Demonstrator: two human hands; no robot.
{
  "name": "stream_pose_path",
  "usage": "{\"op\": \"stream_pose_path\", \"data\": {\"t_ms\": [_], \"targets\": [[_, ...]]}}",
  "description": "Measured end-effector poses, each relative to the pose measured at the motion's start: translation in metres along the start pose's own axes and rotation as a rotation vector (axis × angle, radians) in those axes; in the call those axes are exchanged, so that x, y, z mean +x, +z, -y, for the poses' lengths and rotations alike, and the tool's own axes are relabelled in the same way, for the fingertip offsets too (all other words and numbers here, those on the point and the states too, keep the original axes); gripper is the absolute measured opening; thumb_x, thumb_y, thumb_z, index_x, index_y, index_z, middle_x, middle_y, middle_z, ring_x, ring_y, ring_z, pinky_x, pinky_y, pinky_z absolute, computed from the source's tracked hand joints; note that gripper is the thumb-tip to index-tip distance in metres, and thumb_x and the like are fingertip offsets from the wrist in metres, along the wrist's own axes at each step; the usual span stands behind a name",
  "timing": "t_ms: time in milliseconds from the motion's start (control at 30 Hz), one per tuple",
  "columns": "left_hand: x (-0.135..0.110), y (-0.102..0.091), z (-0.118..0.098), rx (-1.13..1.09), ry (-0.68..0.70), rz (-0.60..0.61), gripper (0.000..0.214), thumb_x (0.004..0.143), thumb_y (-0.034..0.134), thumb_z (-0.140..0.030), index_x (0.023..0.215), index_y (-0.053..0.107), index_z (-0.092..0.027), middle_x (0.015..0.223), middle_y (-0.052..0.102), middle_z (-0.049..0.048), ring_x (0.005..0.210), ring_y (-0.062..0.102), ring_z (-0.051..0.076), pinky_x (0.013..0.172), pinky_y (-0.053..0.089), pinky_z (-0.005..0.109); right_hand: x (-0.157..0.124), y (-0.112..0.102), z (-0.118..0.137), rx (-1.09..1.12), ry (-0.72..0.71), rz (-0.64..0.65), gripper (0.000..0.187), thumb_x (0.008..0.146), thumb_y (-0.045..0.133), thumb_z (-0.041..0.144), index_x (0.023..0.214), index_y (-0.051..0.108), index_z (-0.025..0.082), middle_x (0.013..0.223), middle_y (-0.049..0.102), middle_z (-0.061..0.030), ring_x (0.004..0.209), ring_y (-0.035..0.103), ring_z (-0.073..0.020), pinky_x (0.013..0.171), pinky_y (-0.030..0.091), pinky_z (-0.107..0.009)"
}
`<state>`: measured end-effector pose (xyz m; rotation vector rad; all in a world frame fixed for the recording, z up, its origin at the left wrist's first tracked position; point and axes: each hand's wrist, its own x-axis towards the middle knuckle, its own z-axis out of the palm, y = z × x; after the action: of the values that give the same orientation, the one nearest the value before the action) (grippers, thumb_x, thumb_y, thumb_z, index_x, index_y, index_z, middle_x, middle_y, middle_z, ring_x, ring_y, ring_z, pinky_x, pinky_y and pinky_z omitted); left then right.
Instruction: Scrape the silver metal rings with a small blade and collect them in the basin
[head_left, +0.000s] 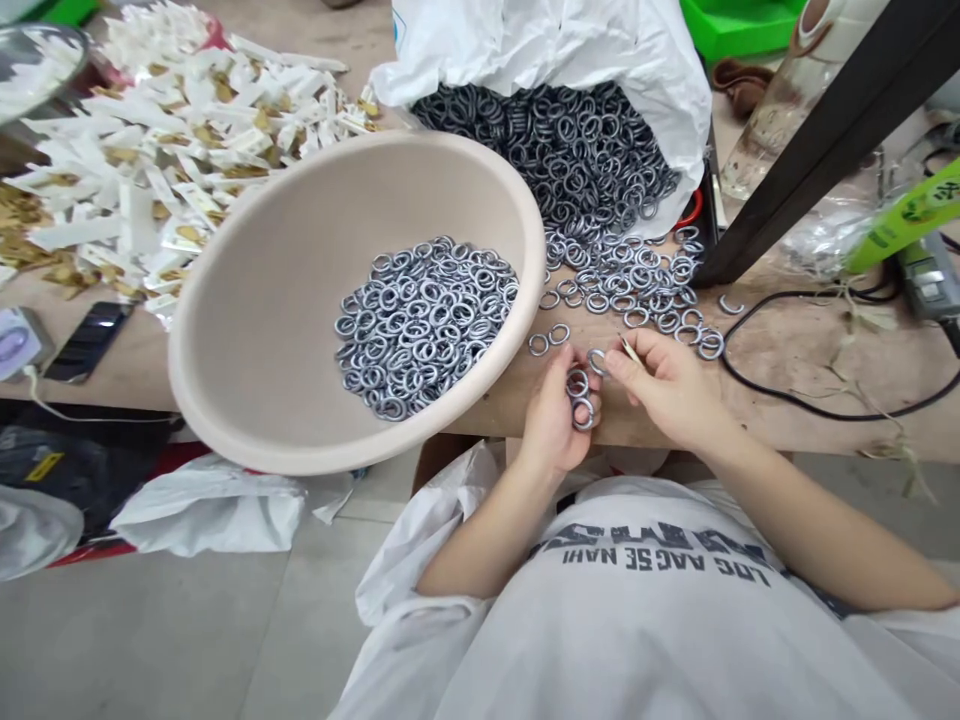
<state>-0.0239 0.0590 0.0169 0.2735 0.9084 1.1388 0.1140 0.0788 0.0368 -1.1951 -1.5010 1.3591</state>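
My left hand (556, 415), at the front of the table, is closed around a few grey metal rings (580, 400). Pinched in the fingers of my right hand (667, 388) are another metal ring (597, 362) and a thin pointed tool (630, 349), its exact kind unclear. The two hands almost meet at that ring. Two loose rings (549, 340) lie just beyond my left hand. To the left, a big beige basin (247, 330) is tilted and holds a heap of metal rings (431, 325). More loose rings (637, 280) spread over the table behind my hands.
A white sack (555, 45) spills dark rings at the back. White plastic pieces (165, 150) with brownish bits pile up at left, near a phone (88, 340). At right stand a dark slanted post (810, 140), a black cable (810, 400) and a clear bottle (780, 120).
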Motion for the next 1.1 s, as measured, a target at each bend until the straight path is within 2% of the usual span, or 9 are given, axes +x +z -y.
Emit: {"op": "stream_pose_path", "data": {"t_ms": [100,233,333,500,733,867,933,1033,1100], "targets": [[0.001,0.010,0.018,0.114,0.084,0.028,0.044,0.086,0.067,-0.060,0.083,0.050,-0.020,0.056,0.048,-0.0084,0.035,0.030,0.002,0.034,0.020,0.014,-0.013,0.008,-0.005,0.142,0.049,-0.064,0.029,0.095,0.062,0.049,0.085,0.057,0.021,0.070,0.062,0.0024,0.058,0.053,-0.0125,0.057,0.042,-0.027],[-0.001,0.016,0.024,0.168,0.098,0.105,0.049,0.080,0.074,-0.060,0.077,0.047,-0.020,0.052,0.042,-0.0093,0.036,0.027,0.002,0.034,0.021,0.013,-0.011,-0.001,-0.012,0.128,-0.035,-0.143,0.025,0.092,0.067,0.047,0.094,0.058,0.023,0.081,0.062,0.0021,0.070,0.059,-0.0144,0.067,0.046,-0.029],[-0.004,0.020,0.018,0.161,0.042,0.145,0.050,0.079,0.075,-0.060,0.076,0.047,-0.019,0.052,0.040,-0.0093,0.037,0.024,0.002,0.034,0.020,0.013,-0.011,-0.017,-0.011,-0.083,-0.134,-0.174,0.026,0.096,0.059,0.047,0.091,0.059,0.022,0.078,0.058,0.0016,0.072,0.054,-0.0146,0.068,0.042,-0.029],[-0.008,0.026,0.013,0.134,0.022,0.096,0.050,0.078,0.077,-0.058,0.075,0.045,-0.019,0.050,0.038,-0.0104,0.036,0.021,0.002,0.034,0.019,0.013,-0.029,-0.031,-0.003,-0.573,-0.320,0.008,0.034,0.102,0.051,0.045,0.078,0.054,0.020,0.072,0.056,0.0005,0.066,0.051,-0.0136,0.063,0.031,-0.029],[-0.009,0.028,0.016,0.141,0.020,0.047,0.049,0.077,0.079,-0.056,0.075,0.047,-0.019,0.051,0.036,-0.0107,0.036,0.022,0.002,0.034,0.018,0.013,-0.036,-0.029,-0.001,-0.824,-0.443,0.006,0.035,0.102,0.051,0.043,0.076,0.053,0.020,0.075,0.059,-0.0013,0.067,0.048,-0.0143,0.063,0.028,-0.030],[-0.012,0.027,0.018,0.126,0.003,0.062,0.050,0.077,0.078,-0.058,0.075,0.046,-0.019,0.051,0.036,-0.0108,0.036,0.020,0.002,0.034,0.017,0.014,-0.034,-0.030,-0.004,-0.836,-0.429,0.022,0.037,0.102,0.049,0.044,0.074,0.052,0.020,0.072,0.058,-0.0010,0.065,0.048,-0.0146,0.062,0.026,-0.030],[-0.017,0.026,0.020,0.132,-0.024,0.104,0.050,0.077,0.078,-0.057,0.075,0.047,-0.019,0.051,0.038,-0.0103,0.037,0.021,0.002,0.035,0.018,0.013,-0.029,-0.035,-0.007,-0.814,-0.347,-0.015,0.039,0.103,0.046,0.045,0.073,0.051,0.021,0.068,0.056,0.0000,0.062,0.048,-0.0145,0.061,0.025,-0.030],[-0.024,0.019,0.021,0.146,-0.087,0.170,0.047,0.080,0.077,-0.055,0.074,0.049,-0.018,0.051,0.039,-0.0093,0.039,0.023,0.002,0.036,0.020,0.013,-0.011,-0.042,-0.012,-0.801,-0.152,-0.155,0.042,0.104,0.041,0.050,0.075,0.053,0.022,0.062,0.055,0.0009,0.059,0.049,-0.0158,0.059,0.023,-0.030],[-0.025,0.012,0.015,0.102,-0.090,0.145,0.045,0.083,0.074,-0.052,0.072,0.047,-0.018,0.050,0.038,-0.0094,0.038,0.022,0.002,0.036,0.019,0.013,0.005,-0.039,-0.012,-0.846,-0.116,-0.149,0.041,0.104,0.041,0.050,0.080,0.058,0.022,0.068,0.061,-0.0006,0.065,0.055,-0.0179,0.060,0.025,-0.030]]}}
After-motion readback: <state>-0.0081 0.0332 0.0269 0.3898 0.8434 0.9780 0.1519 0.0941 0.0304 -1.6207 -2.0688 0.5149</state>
